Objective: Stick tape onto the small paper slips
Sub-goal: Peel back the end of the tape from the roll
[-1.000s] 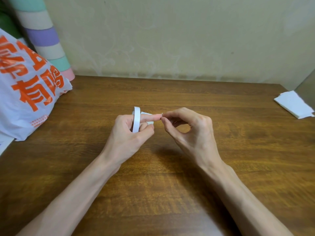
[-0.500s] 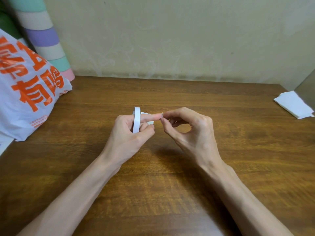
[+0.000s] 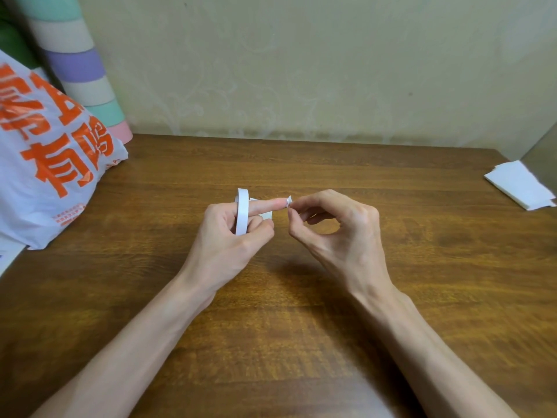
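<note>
Left hand [image 3: 229, 236] gripped the tape roll [image 3: 242, 215], index finger pointing right; right hand [image 3: 337, 236] pinched a small white bit [image 3: 288, 202] just right of the roll, tape end or backing, couldn't tell. Paper slips [image 3: 520, 185] lay stacked well right of the roll, no tape visible on them; sticking looked mostly still to do

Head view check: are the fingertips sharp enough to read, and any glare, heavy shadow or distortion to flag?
Head view: tape roll and left hand are sharp; the tape piece pinched by the right hand is tiny but legible. Head view: soft shadow on the table under the hands, no glare. Head view: wide-angle bowing at the edges; forearms blur toward the bottom.
</note>
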### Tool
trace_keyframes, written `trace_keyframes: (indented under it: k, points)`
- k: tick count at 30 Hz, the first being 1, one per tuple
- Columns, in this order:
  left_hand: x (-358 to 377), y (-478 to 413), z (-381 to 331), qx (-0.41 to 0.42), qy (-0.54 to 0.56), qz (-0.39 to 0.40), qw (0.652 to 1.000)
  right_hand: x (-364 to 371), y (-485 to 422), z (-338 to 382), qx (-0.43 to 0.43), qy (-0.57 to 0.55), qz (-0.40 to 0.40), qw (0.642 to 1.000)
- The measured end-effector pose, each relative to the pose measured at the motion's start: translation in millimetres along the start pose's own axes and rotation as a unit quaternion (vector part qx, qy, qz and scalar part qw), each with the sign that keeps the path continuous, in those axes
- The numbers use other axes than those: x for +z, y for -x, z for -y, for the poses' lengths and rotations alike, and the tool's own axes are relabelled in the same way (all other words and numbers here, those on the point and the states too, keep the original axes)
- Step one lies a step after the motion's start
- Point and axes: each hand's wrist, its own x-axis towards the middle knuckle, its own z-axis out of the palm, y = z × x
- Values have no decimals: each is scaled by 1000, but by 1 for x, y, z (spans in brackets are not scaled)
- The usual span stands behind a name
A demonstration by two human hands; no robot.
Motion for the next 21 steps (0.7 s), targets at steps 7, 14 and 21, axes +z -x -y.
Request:
trace_keyframes:
  k: [7, 14, 21]
  points:
    - [3, 1, -4, 24, 13, 21, 999, 2, 1, 0, 5, 14, -18, 1000]
    - [5, 1, -3, 24, 15, 13, 1000, 2, 1, 1, 3, 16, -10, 1000]
    - [6, 1, -3, 32, 2, 20, 999, 2, 0, 4, 7, 33, -12, 999]
